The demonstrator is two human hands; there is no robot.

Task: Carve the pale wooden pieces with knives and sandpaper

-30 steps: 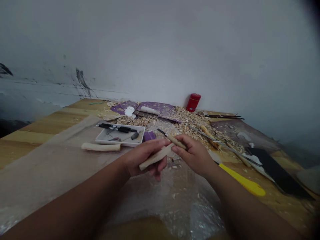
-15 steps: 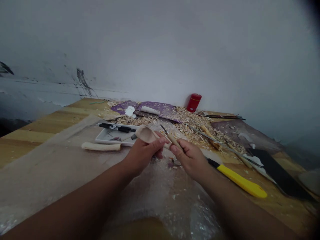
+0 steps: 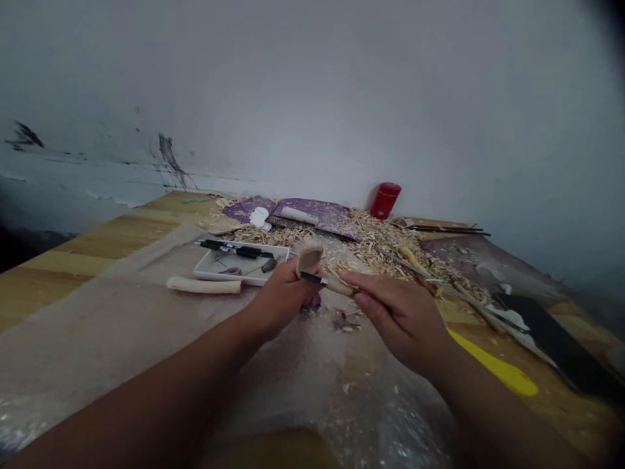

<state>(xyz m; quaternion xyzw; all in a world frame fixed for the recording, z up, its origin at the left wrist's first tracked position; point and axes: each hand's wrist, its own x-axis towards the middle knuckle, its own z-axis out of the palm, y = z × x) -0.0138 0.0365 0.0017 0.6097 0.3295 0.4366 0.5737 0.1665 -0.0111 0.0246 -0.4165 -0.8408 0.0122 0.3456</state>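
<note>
My left hand [image 3: 279, 296] is closed around a pale wooden spoon [image 3: 310, 255], its bowl tilted up above my fist; most of the handle is hidden. Between the fingers and thumb of my right hand [image 3: 400, 312] is a carving knife [image 3: 336, 284] with a short wooden handle. Its dark blade points left and lies across the lower edge of the spoon's bowl; whether it touches the wood I cannot tell. Below the hands, small chips and bits [image 3: 346, 320] lie on a clear plastic sheet [image 3: 205, 365].
A white tray [image 3: 202, 268] with black-handled tools stands left, a curved wooden piece [image 3: 204, 285] before it. Wood shavings [image 3: 375, 244] heap at the back near a red canister [image 3: 385, 200]. Right lie a yellow handle [image 3: 502, 368], a long metal strip [image 3: 454, 293] and a black slab [image 3: 547, 339].
My right hand has shifted right and turned, swinging the knife's blade leftward to the spoon's bowl. My left hand has turned the spoon so its bowl stands more upright.
</note>
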